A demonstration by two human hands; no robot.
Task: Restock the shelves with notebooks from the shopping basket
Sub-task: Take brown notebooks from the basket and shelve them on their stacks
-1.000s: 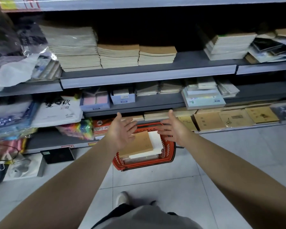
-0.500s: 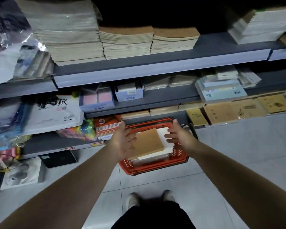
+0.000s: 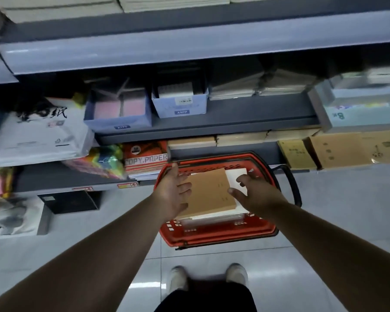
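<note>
A red shopping basket (image 3: 218, 234) stands on the tiled floor in front of the shelves. Inside lies a stack of notebooks (image 3: 208, 192) with a brown cover on top and white ones beneath. My left hand (image 3: 173, 192) reaches down at the stack's left edge, fingers spread and relaxed. My right hand (image 3: 253, 193) hovers at the stack's right edge, fingers loosely bent, holding nothing. Stacks of brown and cream notebooks (image 3: 61, 6) fill the top shelf.
Grey shelves (image 3: 189, 52) run across the view. Blue boxes (image 3: 180, 102), a white bag (image 3: 36, 134), copy paper packs (image 3: 145, 158) and brown notebooks (image 3: 338, 152) sit on lower shelves. A black box (image 3: 70, 201) lies on the floor at left. My shoes (image 3: 236, 273) stand behind the basket.
I have bent lower, so the shelves and basket look closer. Both hands have dropped from above the basket down to the two sides of the notebook stack.
</note>
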